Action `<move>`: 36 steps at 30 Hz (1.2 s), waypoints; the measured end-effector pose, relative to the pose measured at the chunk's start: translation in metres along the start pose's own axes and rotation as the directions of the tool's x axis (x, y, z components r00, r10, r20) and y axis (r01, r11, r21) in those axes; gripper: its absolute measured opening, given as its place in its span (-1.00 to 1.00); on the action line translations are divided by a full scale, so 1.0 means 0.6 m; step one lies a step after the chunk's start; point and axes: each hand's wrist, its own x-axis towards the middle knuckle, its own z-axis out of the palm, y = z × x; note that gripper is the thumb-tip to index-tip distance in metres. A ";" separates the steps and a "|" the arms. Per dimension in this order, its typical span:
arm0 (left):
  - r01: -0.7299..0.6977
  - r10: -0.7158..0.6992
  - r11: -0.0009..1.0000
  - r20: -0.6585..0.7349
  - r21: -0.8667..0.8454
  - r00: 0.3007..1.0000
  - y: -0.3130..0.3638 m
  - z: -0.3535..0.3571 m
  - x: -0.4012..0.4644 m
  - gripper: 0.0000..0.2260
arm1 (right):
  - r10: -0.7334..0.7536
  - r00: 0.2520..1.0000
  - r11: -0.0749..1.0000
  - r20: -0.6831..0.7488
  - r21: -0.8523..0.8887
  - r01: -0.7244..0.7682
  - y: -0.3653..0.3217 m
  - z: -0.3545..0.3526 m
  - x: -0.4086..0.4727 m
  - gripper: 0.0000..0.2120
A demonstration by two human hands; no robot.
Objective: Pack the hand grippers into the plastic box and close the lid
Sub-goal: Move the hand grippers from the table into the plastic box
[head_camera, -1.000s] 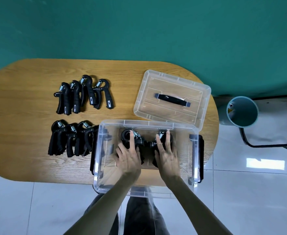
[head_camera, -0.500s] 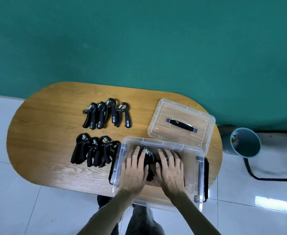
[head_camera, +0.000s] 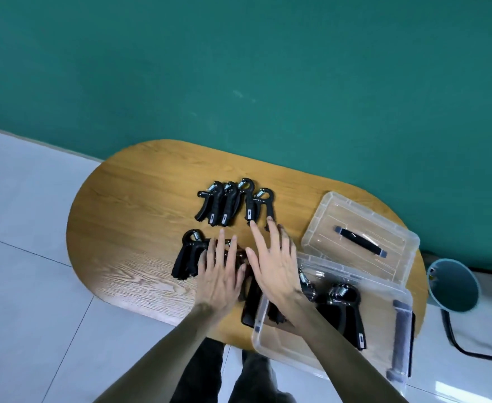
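Note:
The clear plastic box [head_camera: 384, 367] stands at the table's near right edge with black hand grippers [head_camera: 346, 309] lying inside it. Its clear lid [head_camera: 326, 228] with a black handle lies behind it on the table. Several black hand grippers [head_camera: 233, 203] lie in a far row, and a nearer group [head_camera: 188, 257] lies left of the box. My left hand [head_camera: 221, 274] reaches over the nearer group with fingers straight. My right hand [head_camera: 273, 260] stretches flat toward the far row, fingertips close to its rightmost gripper. Neither hand holds anything.
The oval wooden table [head_camera: 140, 216] stands against a green wall on a white tiled floor. A teal bin [head_camera: 452, 286] and a black cable [head_camera: 465, 347] are on the floor to the right. My legs show below the table edge.
Both hands have left the box, where they pressed on the grippers, and moved left and forward over the grippers on the table. The camera has swung left and up.

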 end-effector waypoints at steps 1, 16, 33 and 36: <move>0.012 -0.012 1.000 0.008 0.001 1.000 -0.020 -0.001 0.004 -0.40 | -0.009 1.000 1.000 0.019 -0.021 0.009 -0.012 0.006 0.011 -0.43; 0.129 -0.109 0.988 0.205 -0.088 0.973 -0.224 0.122 0.071 -0.39 | -0.029 0.994 0.980 0.104 -0.194 0.049 -0.103 0.175 0.219 -0.45; 0.148 -0.140 0.955 0.049 -0.256 0.989 -0.241 0.213 0.126 -0.40 | 0.175 0.982 0.946 0.075 -0.291 -0.146 -0.176 0.322 0.402 -0.28; 0.147 -0.129 0.958 0.085 -0.246 0.988 -0.244 0.207 0.131 -0.29 | 0.169 0.979 0.943 0.114 -0.307 -0.127 -0.185 0.316 0.404 -0.29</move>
